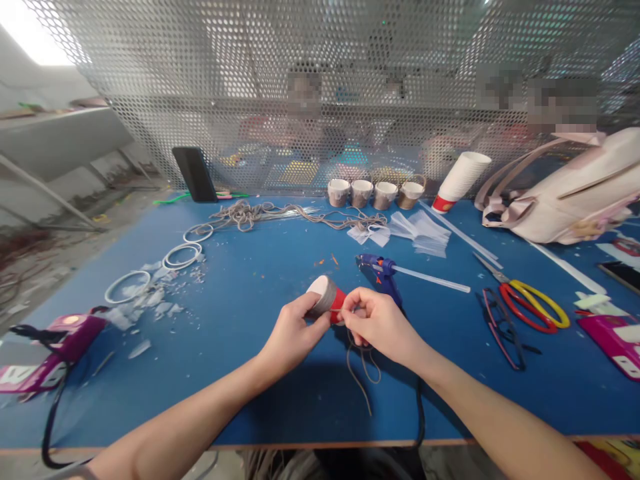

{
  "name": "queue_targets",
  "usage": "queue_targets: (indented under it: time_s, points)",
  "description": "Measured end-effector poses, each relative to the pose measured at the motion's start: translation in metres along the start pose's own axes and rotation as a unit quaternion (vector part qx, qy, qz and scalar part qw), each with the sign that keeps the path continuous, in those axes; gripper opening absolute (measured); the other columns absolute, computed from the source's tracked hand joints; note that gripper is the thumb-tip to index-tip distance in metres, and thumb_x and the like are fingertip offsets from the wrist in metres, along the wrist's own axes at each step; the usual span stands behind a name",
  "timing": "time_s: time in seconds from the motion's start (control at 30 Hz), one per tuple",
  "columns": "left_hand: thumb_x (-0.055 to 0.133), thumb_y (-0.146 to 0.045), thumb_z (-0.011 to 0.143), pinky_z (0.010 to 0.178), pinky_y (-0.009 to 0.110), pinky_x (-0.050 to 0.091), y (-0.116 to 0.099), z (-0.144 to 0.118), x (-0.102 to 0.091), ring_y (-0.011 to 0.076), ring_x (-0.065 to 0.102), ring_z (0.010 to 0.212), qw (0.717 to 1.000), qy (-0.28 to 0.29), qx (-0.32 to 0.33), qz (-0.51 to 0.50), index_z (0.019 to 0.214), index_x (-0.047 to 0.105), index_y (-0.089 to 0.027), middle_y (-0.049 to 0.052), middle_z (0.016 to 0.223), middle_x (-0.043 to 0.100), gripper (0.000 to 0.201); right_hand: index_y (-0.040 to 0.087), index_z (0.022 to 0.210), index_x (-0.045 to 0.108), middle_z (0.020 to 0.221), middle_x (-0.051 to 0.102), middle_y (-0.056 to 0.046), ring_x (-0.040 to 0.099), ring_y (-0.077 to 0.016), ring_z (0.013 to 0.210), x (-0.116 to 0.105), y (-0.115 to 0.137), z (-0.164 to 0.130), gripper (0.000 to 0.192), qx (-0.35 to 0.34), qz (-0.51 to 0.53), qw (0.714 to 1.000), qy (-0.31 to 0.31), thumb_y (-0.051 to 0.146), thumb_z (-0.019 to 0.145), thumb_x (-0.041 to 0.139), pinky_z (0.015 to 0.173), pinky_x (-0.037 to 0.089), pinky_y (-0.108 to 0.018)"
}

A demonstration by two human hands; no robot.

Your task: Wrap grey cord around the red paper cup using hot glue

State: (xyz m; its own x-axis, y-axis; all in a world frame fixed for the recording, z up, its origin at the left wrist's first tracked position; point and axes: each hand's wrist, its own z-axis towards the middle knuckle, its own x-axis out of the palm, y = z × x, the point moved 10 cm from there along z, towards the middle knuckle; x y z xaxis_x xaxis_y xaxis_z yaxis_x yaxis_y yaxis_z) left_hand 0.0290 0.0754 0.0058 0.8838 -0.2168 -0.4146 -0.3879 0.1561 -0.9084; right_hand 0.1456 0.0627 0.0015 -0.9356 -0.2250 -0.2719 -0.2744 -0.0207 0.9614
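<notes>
Tabletop: blue tabletop (260, 280), the landmark for all below.
Bag: pale pink bag (570, 193) at its far right corner.
Scissors: red-and-yellow-handled scissors (525, 303) right of centre.
Glue gun: blue glue gun (383, 275) just beyond the hands.
Cup: small red paper cup half wrapped in grey cord (327, 299), held above the tabletop's near centre.
Left hand (295, 333): grip closed round the cup's side.
Right hand (377, 323): grip pinching the grey cord (363, 363) at the cup's red rim.

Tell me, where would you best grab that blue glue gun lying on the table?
Probably by its handle, coming from above on the near side: the glue gun lies flat, nozzle pointing left and glue stick jutting right, handle angled toward the right hand.
</notes>
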Motion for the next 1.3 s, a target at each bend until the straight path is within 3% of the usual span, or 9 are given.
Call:
queue_targets:
  time_s: [0.03, 0.1, 0.2, 0.3, 0.43, 0.97, 1.3]
  points:
    - [0.052, -0.022, 0.071, 0.057, 0.022, 0.038, -0.001, 0.000, 0.000, 0.0116, 0.046, 0.058, 1.000, -0.001, 0.006, 0.010, 0.066, 0.058, -0.016, -0.004, 0.060, 0.051, 0.010, 0.020, 0.076, 0.046, 0.056, 0.048, 0.007, 0.041, -0.0075, 0.040, 0.003, -0.006, -0.001, 0.003, 0.030, 0.037, 0.999, 0.015, 0.019, 0.074, 0.048, 0.039, 0.032, -0.019]
    - [0.052, -0.020, 0.071, 0.057, 0.022, 0.038, -0.002, 0.000, -0.001, 0.0117, 0.046, 0.058, 1.000, -0.003, 0.009, 0.021, 0.067, 0.058, -0.016, -0.004, 0.060, 0.052, 0.009, 0.020, 0.079, 0.047, 0.059, 0.047, 0.007, 0.041, -0.0072, 0.043, 0.001, -0.005, -0.001, 0.004, 0.025, 0.043, 0.999, 0.010, 0.019, 0.076, 0.048, 0.041, 0.033, -0.019]
    - [0.052, -0.020, 0.070, 0.058, 0.022, 0.039, -0.004, 0.000, -0.001, 0.0119, 0.048, 0.058, 1.000, -0.003, 0.009, 0.010, 0.070, 0.060, -0.016, -0.003, 0.061, 0.055, 0.009, 0.019, 0.078, 0.051, 0.056, 0.041, 0.007, 0.040, -0.0087, 0.049, -0.006, 0.012, -0.004, 0.003, -0.078, -0.086, 0.993, -0.030, 0.017, 0.078, 0.051, 0.049, 0.035, -0.021]
    - [0.053, -0.021, 0.071, 0.058, 0.022, 0.040, -0.007, 0.000, -0.002, 0.0119, 0.049, 0.059, 1.000, 0.002, 0.008, -0.007, 0.072, 0.061, -0.016, -0.003, 0.063, 0.058, 0.010, 0.019, 0.075, 0.054, 0.059, 0.042, 0.005, 0.041, -0.0098, 0.053, -0.007, 0.032, -0.013, 0.010, -0.191, -0.206, 0.957, -0.075, 0.016, 0.084, 0.050, 0.055, 0.036, -0.023]
    - [0.052, -0.022, 0.072, 0.058, 0.022, 0.041, -0.008, -0.003, -0.001, 0.0123, 0.050, 0.060, 1.000, 0.017, -0.005, -0.018, 0.073, 0.062, -0.016, -0.002, 0.063, 0.059, 0.012, 0.018, 0.078, 0.057, 0.065, 0.048, 0.002, 0.046, -0.0107, 0.056, -0.007, 0.043, -0.020, 0.015, -0.245, -0.247, 0.932, -0.099, 0.017, 0.089, 0.047, 0.058, 0.039, -0.023]
    - [0.049, -0.024, 0.067, 0.054, 0.022, 0.036, -0.013, -0.005, 0.002, 0.0114, 0.043, 0.054, 0.998, 0.049, -0.027, -0.036, 0.066, 0.059, -0.017, -0.003, 0.058, 0.052, 0.012, 0.018, 0.076, 0.058, 0.061, 0.049, 0.002, 0.047, -0.0107, 0.054, -0.011, 0.041, -0.016, 0.013, -0.220, -0.246, 0.936, -0.122, 0.017, 0.084, 0.049, 0.055, 0.039, -0.022]
    - [0.051, -0.031, 0.075, 0.058, 0.023, 0.038, -0.007, -0.006, -0.001, 0.0135, 0.045, 0.060, 0.997, 0.056, -0.023, -0.056, 0.069, 0.062, -0.017, -0.001, 0.063, 0.054, 0.019, 0.019, 0.074, 0.059, 0.061, 0.048, 0.002, 0.047, -0.0113, 0.055, -0.020, 0.041, -0.014, 0.012, -0.207, -0.222, 0.944, -0.126, 0.016, 0.083, 0.052, 0.055, 0.038, -0.023]
